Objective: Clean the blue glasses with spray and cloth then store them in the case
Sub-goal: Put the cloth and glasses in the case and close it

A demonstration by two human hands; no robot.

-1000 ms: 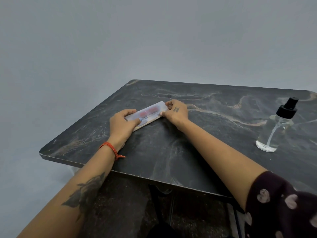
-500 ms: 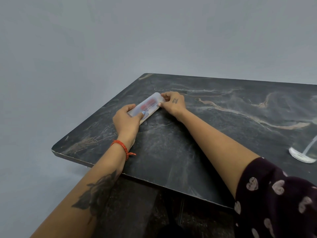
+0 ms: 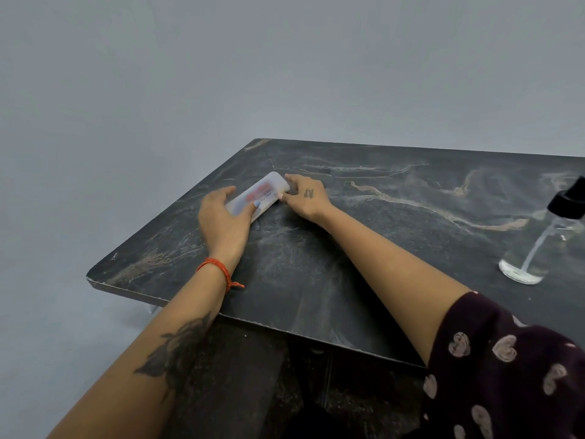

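Note:
A translucent white glasses case (image 3: 264, 193) with a red blurred label lies closed on the dark marble table (image 3: 348, 264), near its far left part. My left hand (image 3: 223, 218) grips the case's near end, thumb on the lid. My right hand (image 3: 305, 194) pinches the far end with its fingertips. A faint blue shape shows through the case wall by my left thumb. The glasses and cloth are not otherwise visible. The clear spray bottle (image 3: 544, 245) with a black pump top stands at the right edge of the view.
The table's front edge (image 3: 285, 327) runs diagonally below my forearms, with a dark floor beneath. A plain grey wall fills the background. Bare tabletop lies between the case and the spray bottle.
The camera view shifted, bringing the spray bottle back into view at the right. Both hands stay on the case, which has hardly moved on the table.

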